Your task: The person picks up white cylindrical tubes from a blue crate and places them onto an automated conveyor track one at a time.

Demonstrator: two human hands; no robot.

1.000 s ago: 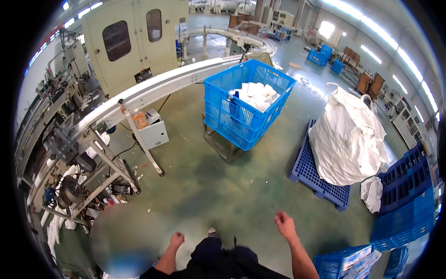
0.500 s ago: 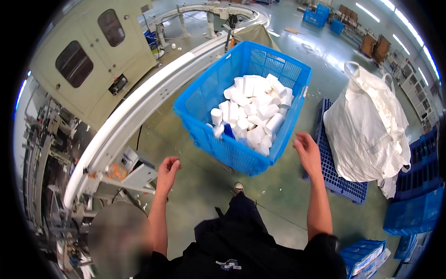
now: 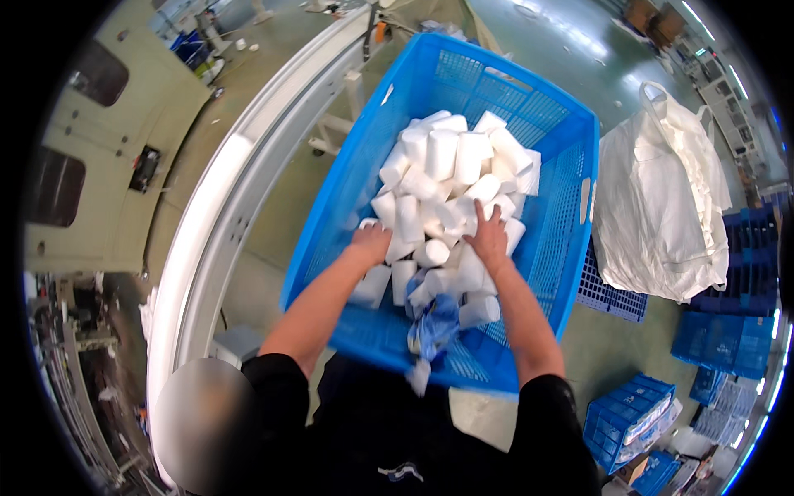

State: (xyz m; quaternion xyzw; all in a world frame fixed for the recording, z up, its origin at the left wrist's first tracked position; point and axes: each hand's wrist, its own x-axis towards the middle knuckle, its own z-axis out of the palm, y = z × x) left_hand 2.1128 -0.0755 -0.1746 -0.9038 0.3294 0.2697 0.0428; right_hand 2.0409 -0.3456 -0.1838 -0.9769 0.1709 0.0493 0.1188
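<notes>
Head view: the right hand point(image 3: 491, 241) is resting fingers apart, left hand point(image 3: 372, 245) curled, grip unclear; blue crate point(image 3: 346, 192) is apparently keeping white rolls point(image 3: 442, 155) gathered beneath the fingers.

Glossy greenish floor point(image 3: 608, 347); cream cabinet point(image 3: 107, 136), dark windows point(image 3: 56, 186), left; probably strip lights point(image 3: 738, 82) upper right.
</notes>
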